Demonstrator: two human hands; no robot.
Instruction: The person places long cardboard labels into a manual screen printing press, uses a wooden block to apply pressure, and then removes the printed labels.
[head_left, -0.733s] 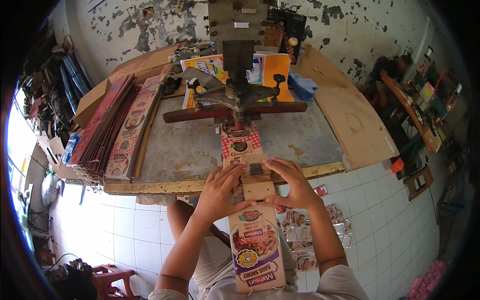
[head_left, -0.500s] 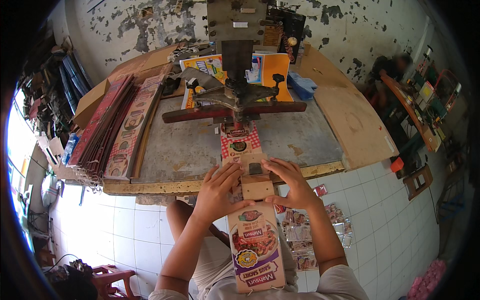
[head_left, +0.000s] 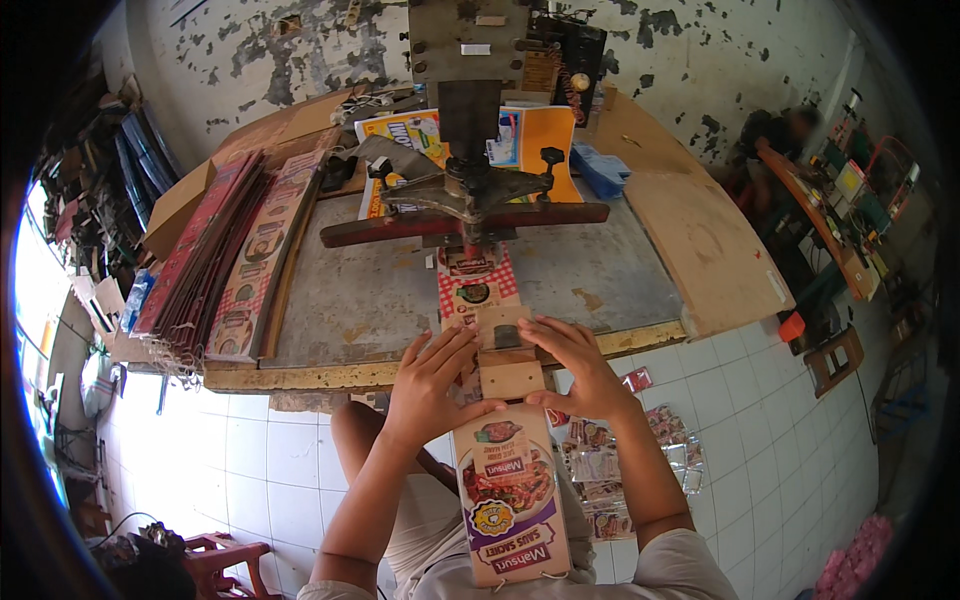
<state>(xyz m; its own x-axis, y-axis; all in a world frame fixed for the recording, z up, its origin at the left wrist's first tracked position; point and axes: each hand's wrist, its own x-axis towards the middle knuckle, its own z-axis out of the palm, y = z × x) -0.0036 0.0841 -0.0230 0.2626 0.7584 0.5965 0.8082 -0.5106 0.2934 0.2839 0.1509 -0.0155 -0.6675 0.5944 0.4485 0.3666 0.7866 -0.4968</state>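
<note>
A long printed cardboard strip (head_left: 505, 490) with a food picture runs from my lap toward the table edge. Across it, at the table's front edge, lies a plain brown folded cardboard piece (head_left: 512, 380) with small holes and a dark patch. My left hand (head_left: 436, 380) rests on its left side, fingers stretched out and thumb at its near edge. Against the right side lies my right hand (head_left: 580, 370), also with fingers extended and the thumb near the same edge. Beyond them a red-checked printed strip (head_left: 472, 294) lies under the metal press arm (head_left: 465, 190).
The press's dark red crossbar (head_left: 560, 214) spans above the grey tabletop (head_left: 350, 305). Stacked printed cardboard (head_left: 235, 250) stands at the left. Several small packets (head_left: 600, 465) lie on the tiled floor at right. Another person (head_left: 775, 135) is at a far-right bench.
The view has shifted very slightly. Both hands and the cardboard stay in nearly the same places.
</note>
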